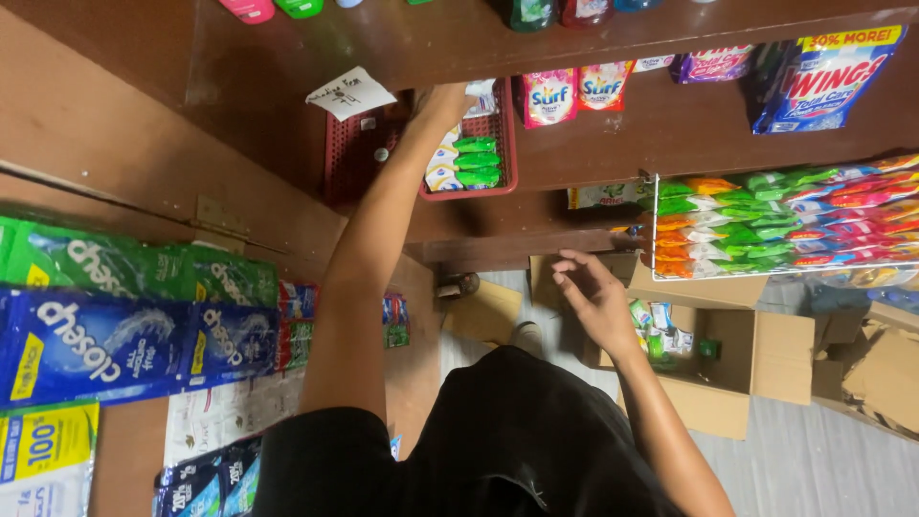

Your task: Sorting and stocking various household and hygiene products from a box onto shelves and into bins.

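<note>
Fingers, left hand (442,99): up in the red slotted plastic basket (345,158) on the brown wooden shelf (613,144); grip can't be told.
Fingers, right hand (592,292): loosely curled, empty, above the open cardboard box (756,359).
Sachets: green packets (476,161) lined up in basket.
Tip: judging here, keep rows tidy.
Hidden: left fingertips, box contents blurry.

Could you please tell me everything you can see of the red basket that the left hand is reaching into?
The red basket is a shallow tray of perforated plastic, standing on a dark wooden shelf. It holds a row of green sachets and pale packets beside them. The left hand reaches over its far end; what it grips is hidden. A white paper note overlaps its corner.
</note>
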